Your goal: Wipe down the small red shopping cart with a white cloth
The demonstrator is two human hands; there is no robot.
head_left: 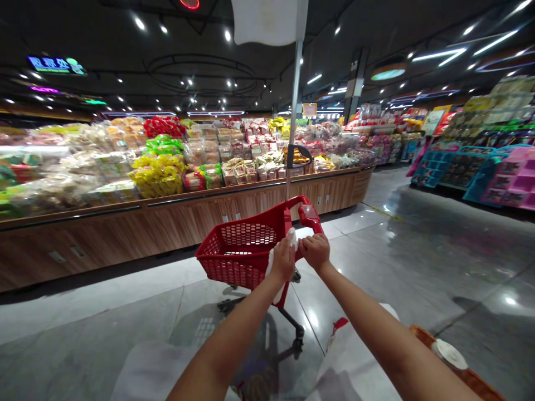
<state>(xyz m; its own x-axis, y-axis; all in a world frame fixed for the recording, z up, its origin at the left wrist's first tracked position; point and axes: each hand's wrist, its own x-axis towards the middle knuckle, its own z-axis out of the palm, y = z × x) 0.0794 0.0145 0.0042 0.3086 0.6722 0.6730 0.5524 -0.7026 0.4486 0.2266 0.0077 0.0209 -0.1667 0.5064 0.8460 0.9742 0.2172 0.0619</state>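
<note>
"Bare forearms (pixel 246 317) lie nearest my camera. Where's the red cart (pixel 251 274)?"

"Its basket (pixel 223 266) spreads left of both hands. At the basket's right edge, I see the left hand (pixel 284 258) pinching a white cloth (pixel 293 238); farther right, the right hand (pixel 316 250) curled round the handle (pixel 309 215)."

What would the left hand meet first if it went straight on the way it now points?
Probably the red cart frame, just past the white cloth at the left hand, though depth is unclear.
</note>
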